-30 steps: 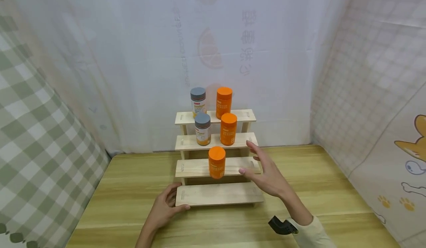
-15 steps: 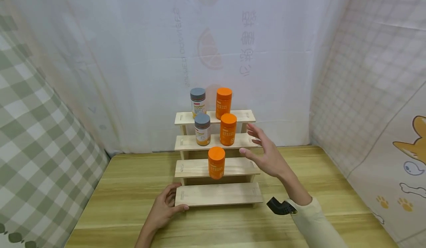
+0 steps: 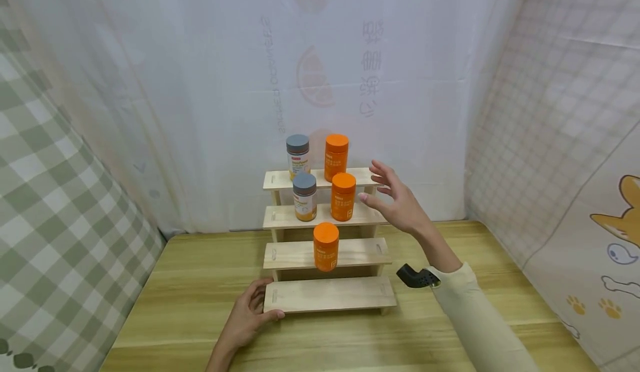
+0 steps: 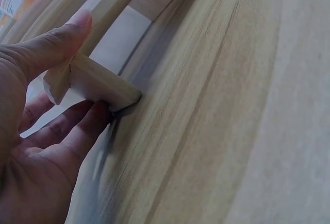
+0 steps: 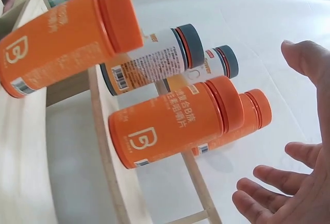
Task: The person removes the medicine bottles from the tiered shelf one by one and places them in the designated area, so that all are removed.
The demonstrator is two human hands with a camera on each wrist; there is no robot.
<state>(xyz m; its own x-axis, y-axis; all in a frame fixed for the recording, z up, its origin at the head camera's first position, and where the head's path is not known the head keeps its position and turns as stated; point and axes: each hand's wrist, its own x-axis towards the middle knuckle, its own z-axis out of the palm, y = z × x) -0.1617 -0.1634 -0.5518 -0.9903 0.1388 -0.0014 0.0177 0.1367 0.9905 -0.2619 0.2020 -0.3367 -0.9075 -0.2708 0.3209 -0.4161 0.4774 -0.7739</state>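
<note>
A wooden four-step display stand [image 3: 330, 295] stands on the table. My left hand [image 3: 247, 316] holds the left end of its lowest step; in the left wrist view the thumb [image 4: 67, 36] lies along the front edge and the fingers are round the end support. My right hand [image 3: 398, 202] hovers beside the upper steps with fingers spread, holding nothing. Nearest to it is an orange bottle [image 3: 343, 200] on the second step from the top, beside a grey-lidded bottle [image 3: 304, 200]. The top step bears another orange bottle [image 3: 336, 161] and another grey-lidded bottle [image 3: 298, 158]. One more orange bottle [image 3: 326, 250] stands a step lower.
The wood-grain table [image 3: 200, 272] reaches out on both sides of the stand. A white printed curtain [image 3: 220, 111] hangs close behind it. A green checked cloth [image 3: 45, 194] is at the left, and a cartoon-printed cloth [image 3: 565, 205] at the right.
My right hand has risen from beside the third step to near the top two steps, its fingers still spread. My left hand and all the bottles have kept their places.
</note>
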